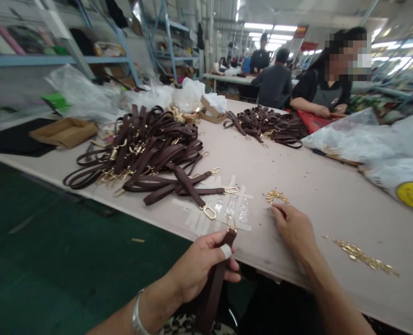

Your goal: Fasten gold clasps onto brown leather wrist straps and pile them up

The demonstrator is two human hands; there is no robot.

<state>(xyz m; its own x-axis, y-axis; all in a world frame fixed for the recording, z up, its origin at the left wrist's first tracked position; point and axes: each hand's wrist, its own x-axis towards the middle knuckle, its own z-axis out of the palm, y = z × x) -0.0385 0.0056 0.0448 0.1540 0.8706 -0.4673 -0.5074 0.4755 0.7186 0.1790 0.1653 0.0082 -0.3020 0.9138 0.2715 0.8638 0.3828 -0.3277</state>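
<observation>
Counts of straps, fittings and people

Two heaps of brown straps (146, 149) and (267, 125) are seen beyond the hands, one strap (211, 288) is held in the left hand (195, 267), two scatters of gold fittings (276, 196) and (365, 258) lie by the right hand (293, 228), and three people are counted behind.

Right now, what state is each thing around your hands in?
Left hand: shut on the brown strap.
Brown strap: held upright, gold ring at its top end.
Right hand: flat on the table, fingertips by the small gold pile.
Small gold pile: loose on the table.
Long gold pile: spread in a line.
Strap heap: tangled, unsorted.
Tape strips: stuck flat.
</observation>
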